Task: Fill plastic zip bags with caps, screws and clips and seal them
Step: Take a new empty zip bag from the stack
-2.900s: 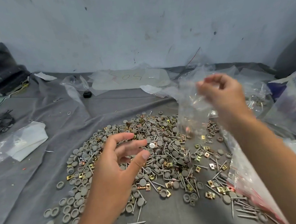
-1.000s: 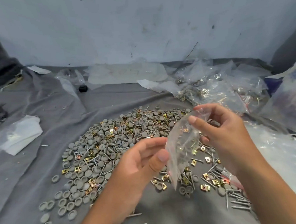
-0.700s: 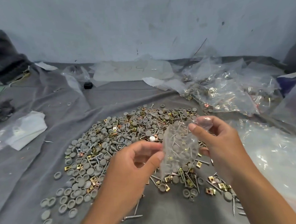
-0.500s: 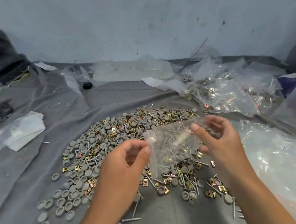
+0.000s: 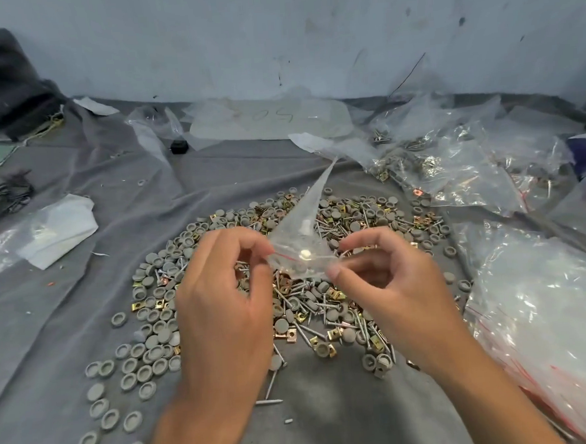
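progress: a bunch of filled bags [image 5: 459, 167] already sit toward the far right corner of the grey cloth [image 5: 66, 304], so some rounds look done. Plenty left though.
loose pile: big heap of caps, screws and clips [image 5: 200, 296] in the middle of the cloth, right under the hands.
spare bags: a stack of empty zip bags [image 5: 547, 316] along the right edge.
current bag: small clear zip bag [image 5: 302, 235] held up over the pile, red zip line facing the camera, far corner sticking up and away. Looks pretty much empty, can't really tell what's inside.
left hand [image 5: 220, 295]: fingers curled, pinching the bag's mouth on its left side.
right hand [image 5: 391, 284]: same deal, thumb and forefinger pinching the mouth's right end.
my guess: mouth is being pulled open for filling, sealing not yet done.
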`<state>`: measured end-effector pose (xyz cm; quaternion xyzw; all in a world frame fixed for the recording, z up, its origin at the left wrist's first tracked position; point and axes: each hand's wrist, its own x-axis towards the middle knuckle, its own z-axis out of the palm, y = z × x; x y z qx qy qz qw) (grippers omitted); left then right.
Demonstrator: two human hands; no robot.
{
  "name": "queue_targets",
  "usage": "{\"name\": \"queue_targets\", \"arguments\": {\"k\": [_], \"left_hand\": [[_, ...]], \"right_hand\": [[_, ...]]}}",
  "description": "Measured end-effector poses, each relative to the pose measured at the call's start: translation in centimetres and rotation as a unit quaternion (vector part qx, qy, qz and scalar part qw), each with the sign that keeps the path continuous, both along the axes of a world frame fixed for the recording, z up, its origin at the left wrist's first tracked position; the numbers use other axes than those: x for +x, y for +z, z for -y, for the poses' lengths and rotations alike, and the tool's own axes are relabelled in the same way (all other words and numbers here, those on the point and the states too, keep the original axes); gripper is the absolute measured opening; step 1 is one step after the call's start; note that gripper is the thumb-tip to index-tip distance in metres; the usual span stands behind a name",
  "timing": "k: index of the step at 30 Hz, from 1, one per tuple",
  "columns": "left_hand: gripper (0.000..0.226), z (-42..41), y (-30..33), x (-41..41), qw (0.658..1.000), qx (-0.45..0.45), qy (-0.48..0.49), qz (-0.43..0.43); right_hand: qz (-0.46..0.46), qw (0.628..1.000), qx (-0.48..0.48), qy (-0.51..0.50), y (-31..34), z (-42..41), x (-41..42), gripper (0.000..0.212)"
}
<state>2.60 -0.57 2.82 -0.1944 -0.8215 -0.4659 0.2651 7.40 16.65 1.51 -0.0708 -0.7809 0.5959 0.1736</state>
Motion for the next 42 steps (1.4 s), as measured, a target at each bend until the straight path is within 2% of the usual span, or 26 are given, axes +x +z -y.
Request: {"name": "queue_targets", "arguments": {"k": [2,4,7,9,12,17,20,24,29,34,39,42], "left_hand": [[0.023,0.1,-0.2,-0.1,1.000,-0.012,0.023,-0.014],[0.024,0.2,-0.3,-0.2,0.999,-0.024,0.033,-0.019],[0.026,0.6,-0.5,-0.5,0.997,-0.047,0.041,-0.040],[0.027,0.8,-0.5,-0.8,0.996,-0.060,0.044,-0.038],[0.030,1.1,-0.3,-1.2,0.997,-0.065,0.039,-0.013],[0.031,1.1,-0.2,-1.3,0.995,-0.090,0.017,0.033],[0.037,1.0,-0.2,-1.1,0.993,-0.096,0.011,0.072],[0.043,1.1,-0.1,-0.9,0.990,-0.110,0.006,0.093],[0.045,1.3,0.0,-0.9,0.985,-0.126,0.006,0.114],[0.046,1.3,0.1,-0.9,0.983,-0.136,0.002,0.126],[0.045,1.3,0.0,-0.9,0.983,-0.136,-0.002,0.121],[0.045,1.3,0.0,-1.0,0.983,-0.138,-0.007,0.123]], "right_hand": [[0.038,0.998,0.031,0.044,-0.6,-0.5,0.2,0.022],[0.073,0.982,0.155,0.084,-1.2,-0.9,0.3,0.021],[0.143,0.899,0.382,0.156,-2.6,-0.6,0.2,0.027],[0.171,0.869,0.428,0.180,-3.3,-0.2,0.1,0.026],[0.153,0.879,0.410,0.188,-3.5,-0.3,0.1,0.010],[0.092,0.908,0.378,0.153,-3.6,1.0,-0.2,0.013],[0.059,0.896,0.425,0.117,-4.2,2.6,-0.8,0.023],[0.066,0.872,0.475,0.096,-4.7,3.4,-1.1,0.026],[0.074,0.874,0.473,0.088,-4.7,3.4,-1.0,0.007],[0.081,0.865,0.484,0.104,-4.7,3.5,-1.1,0.025],[0.076,0.873,0.472,0.100,-4.4,3.3,-1.1,0.012],[0.078,0.887,0.438,0.122,-4.3,2.6,-0.9,0.017]]}}
